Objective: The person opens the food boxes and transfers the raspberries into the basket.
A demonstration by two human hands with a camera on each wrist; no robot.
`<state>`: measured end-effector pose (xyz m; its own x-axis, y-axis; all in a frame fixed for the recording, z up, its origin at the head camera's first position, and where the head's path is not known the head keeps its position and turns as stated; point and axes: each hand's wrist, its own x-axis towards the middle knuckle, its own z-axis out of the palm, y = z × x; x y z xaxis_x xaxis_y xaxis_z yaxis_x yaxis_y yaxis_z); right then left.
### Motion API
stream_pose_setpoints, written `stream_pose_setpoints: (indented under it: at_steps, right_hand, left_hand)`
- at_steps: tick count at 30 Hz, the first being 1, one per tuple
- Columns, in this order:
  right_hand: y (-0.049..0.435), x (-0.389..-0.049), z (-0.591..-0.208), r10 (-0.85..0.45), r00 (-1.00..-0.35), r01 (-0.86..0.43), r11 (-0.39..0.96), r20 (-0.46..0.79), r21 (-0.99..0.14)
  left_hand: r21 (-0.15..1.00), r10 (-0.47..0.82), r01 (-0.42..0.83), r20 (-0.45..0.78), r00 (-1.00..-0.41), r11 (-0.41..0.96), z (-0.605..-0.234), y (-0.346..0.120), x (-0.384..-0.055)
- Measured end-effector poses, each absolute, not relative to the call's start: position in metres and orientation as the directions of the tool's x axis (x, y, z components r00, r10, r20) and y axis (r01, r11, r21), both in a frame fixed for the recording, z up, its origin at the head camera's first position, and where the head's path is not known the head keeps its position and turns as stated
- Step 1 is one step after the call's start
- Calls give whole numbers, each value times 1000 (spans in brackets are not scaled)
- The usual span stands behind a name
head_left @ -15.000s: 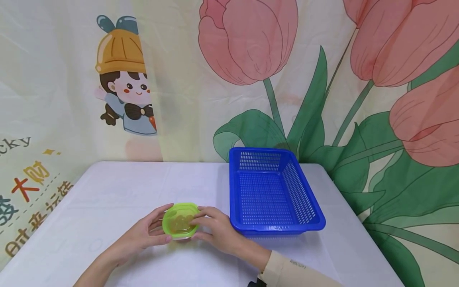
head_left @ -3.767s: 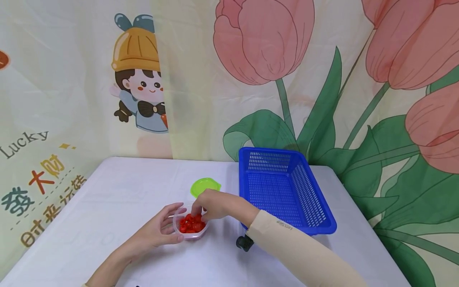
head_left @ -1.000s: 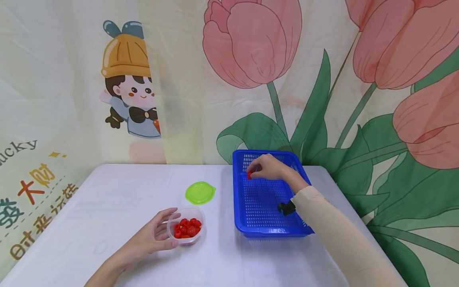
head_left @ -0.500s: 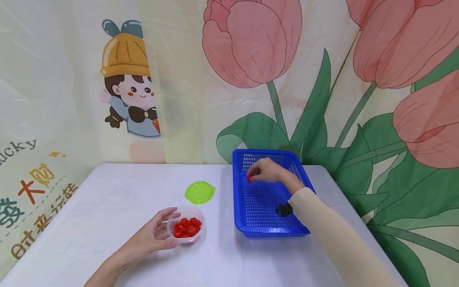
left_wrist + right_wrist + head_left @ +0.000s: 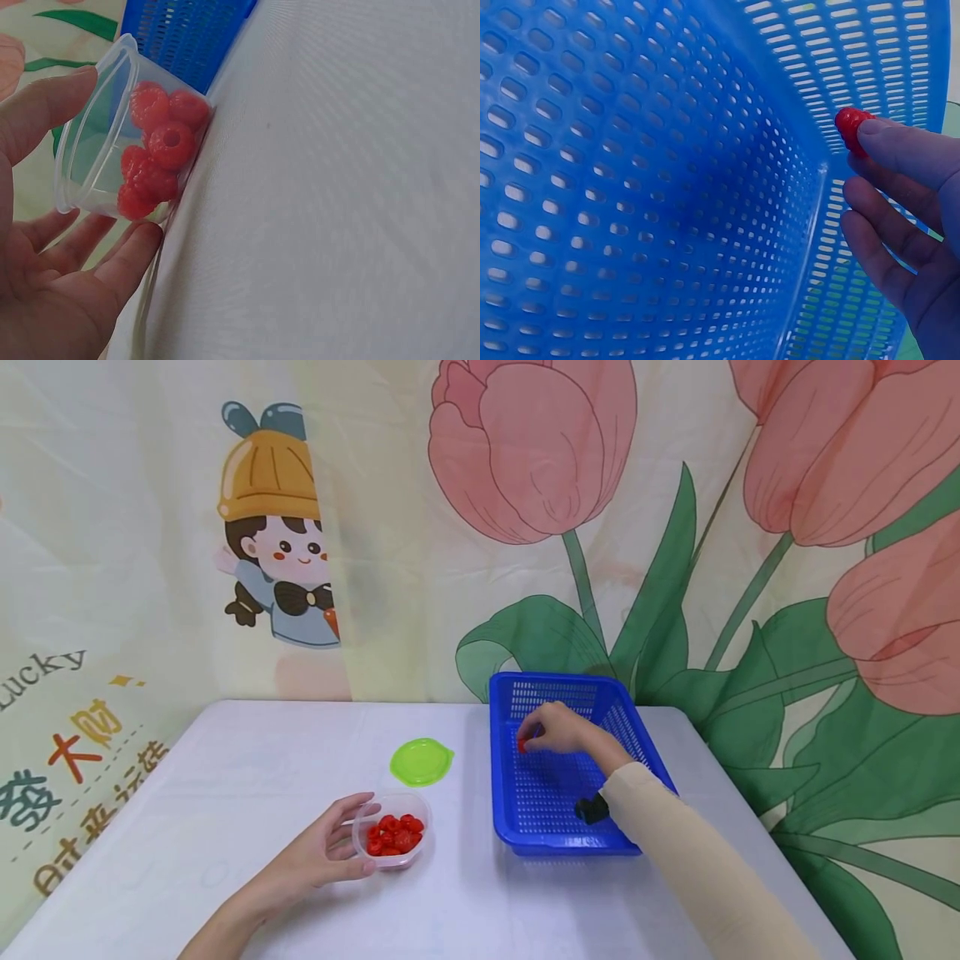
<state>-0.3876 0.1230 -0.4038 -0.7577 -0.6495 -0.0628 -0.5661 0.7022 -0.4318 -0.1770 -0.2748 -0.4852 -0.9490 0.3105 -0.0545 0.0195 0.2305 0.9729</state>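
Observation:
My left hand (image 5: pixel 318 849) steadies a clear plastic tub (image 5: pixel 101 165) from its left side, thumb and fingers bent round the wall. Several red raspberries (image 5: pixel 171 144) lie in the bottom of this tub, which stands uncovered on the table. Over at the right, my right hand (image 5: pixel 561 728) reaches down inside a blue plastic basket (image 5: pixel 504 793). Between thumb and forefinger it pinches one raspberry (image 5: pixel 849 129), near the slotted wall in the right wrist view. Beyond the tub, a green lid (image 5: pixel 422 762) rests flat on the table.
A white cloth covers the table (image 5: pixel 300 743). Behind it hangs a backdrop (image 5: pixel 390 568) printed with tulips and a cartoon child. The basket's raised rim stands between the tub and the right hand. A black device (image 5: pixel 591 810) sits at the right wrist.
Earlier the green lid covered the tub; now it lies apart. The right hand has carried a raspberry from tub to basket and, over the last second, sunk lower inside. The left hand stays.

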Motion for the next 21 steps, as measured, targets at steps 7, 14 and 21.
stream_pose_setpoints:
  at_steps: [7, 14, 21]
  right_hand:
    - [121, -388, -412, -661, -748, -578, 697, -66, -423]
    - [123, -390, -417, -649, -757, -566, 708, -72, -422]
    - [123, -392, -421, -648, -757, -570, 719, -85, -398]
  left_hand:
    - [974, 315, 26, -47, -948, 224, -487, -276, -178]
    - [973, 323, 38, -38, -946, 227, -488, -276, -180]
    - [974, 320, 33, -41, -947, 223, -487, -277, -178]
